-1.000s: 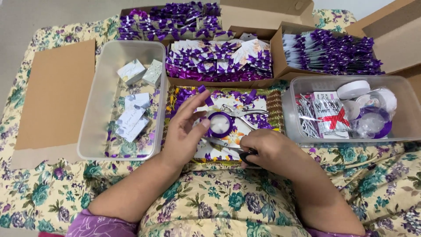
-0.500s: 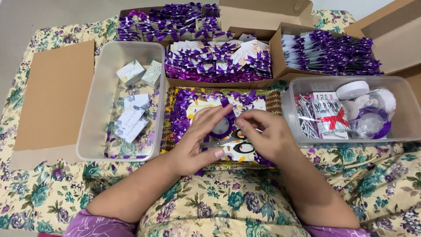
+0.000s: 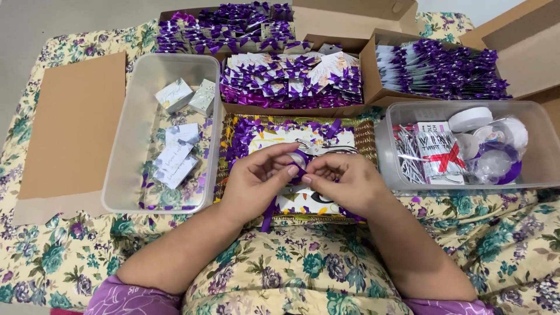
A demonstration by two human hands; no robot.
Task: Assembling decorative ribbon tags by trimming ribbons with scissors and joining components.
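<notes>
- Head view, looking straight down: the left hand (image 3: 256, 184) and the right hand (image 3: 344, 181) meet over the middle of the lap, fingertips almost touching; both pinch a piece of purple ribbon (image 3: 298, 165) between thumb and forefinger, so the fingers are closed on it rather than spread; a loose tail of the same ribbon hangs down below the left wrist, which suggests it is held taut between the hands to be shaped.
- The hands work just above a shallow tray (image 3: 364, 131) with a patterned rim, littered with purple scraps and pale printed cards; a pair of scissors (image 3: 318, 147) lies on it just beyond the fingertips, within easy reach.
- To the left, a clear plastic tub (image 3: 125, 175) holds two small folded boxes (image 3: 188, 96) at its far end and a few flat card blanks nearer; it stands beside the tray, apart from the hands.
- To the right, a second clear tub (image 3: 539, 175) keeps supplies together: a bundle of twist ties (image 3: 411, 157), a round white lid and rolls of ribbon.
- Beyond the tray, cardboard boxes (image 3: 373, 70) are packed with rows of finished purple bows on cards; a flat sheet of cardboard (image 3: 70, 122) lies far left on the floral cloth (image 3: 513, 256).
</notes>
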